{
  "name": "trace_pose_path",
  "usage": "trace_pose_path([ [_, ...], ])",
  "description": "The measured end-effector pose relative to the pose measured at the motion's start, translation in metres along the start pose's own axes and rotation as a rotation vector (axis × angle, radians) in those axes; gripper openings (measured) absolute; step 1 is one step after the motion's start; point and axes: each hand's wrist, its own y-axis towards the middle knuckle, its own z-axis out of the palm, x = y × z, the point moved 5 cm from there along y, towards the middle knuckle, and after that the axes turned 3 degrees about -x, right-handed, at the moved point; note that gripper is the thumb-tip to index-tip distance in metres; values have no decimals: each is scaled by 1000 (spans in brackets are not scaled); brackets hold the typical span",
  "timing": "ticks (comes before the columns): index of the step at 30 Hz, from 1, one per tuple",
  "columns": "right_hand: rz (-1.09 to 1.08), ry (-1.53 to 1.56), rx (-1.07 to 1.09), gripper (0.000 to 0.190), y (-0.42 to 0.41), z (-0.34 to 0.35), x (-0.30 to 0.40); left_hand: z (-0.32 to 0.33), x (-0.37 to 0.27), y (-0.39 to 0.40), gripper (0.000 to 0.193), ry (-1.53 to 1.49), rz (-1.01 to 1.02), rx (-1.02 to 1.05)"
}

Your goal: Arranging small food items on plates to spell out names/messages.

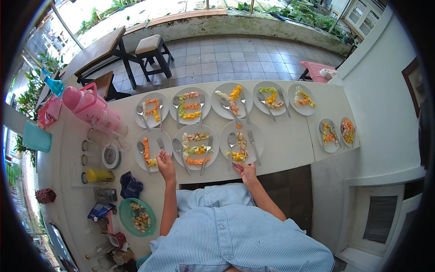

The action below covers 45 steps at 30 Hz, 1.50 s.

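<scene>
My left hand (166, 167) has its fingertips at the handle of a fork (160, 142), which lies on the front left plate (136, 157). Orange fruit pieces (146, 148) form an upright line there, with pale yellow ones at its foot and a spoon (141, 149) alongside. My right hand (247, 172) holds the near rim of another white plate (259, 144). On it, fruit pieces (242, 144) curve into a hook between a spoon (231, 140) and a fork (251, 137). Between these two stands a plate (195, 125) with three fruit rows, a spoon (177, 146) and a fork (209, 144).
Several fruit plates (217, 114) line the table's far edge; two small ones (327, 149) (347, 144) sit at right. To my left are a pink jug (93, 107), glasses (90, 159), a yellow container (99, 176), dark cloth (131, 185) and a green bowl (121, 217) of fruit.
</scene>
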Motion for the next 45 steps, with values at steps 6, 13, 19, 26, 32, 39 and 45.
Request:
trace_pose_path([
  [6,33,-102,34,43,-13,2,15,26,-12,-15,36,40,45,74],
  [13,375,-624,451,24,-33,-66,51,46,-12,-27,33,37,20,69],
  [19,117,-436,-109,15,-39,-176,164,64,-11,-33,32,10,-11,69],
  [26,-332,255,-557,24,9,-318,263,100,-21,-56,32,-25,-26,54],
  [32,-342,376,-581,26,42,-357,306,128,-9,-92,30,-31,-128,41],
  [39,-314,310,-574,29,78,-374,340,157,-14,-117,31,2,-138,9],
  [45,-289,261,-640,30,82,-387,344,171,-17,-127,32,19,-106,14],
])
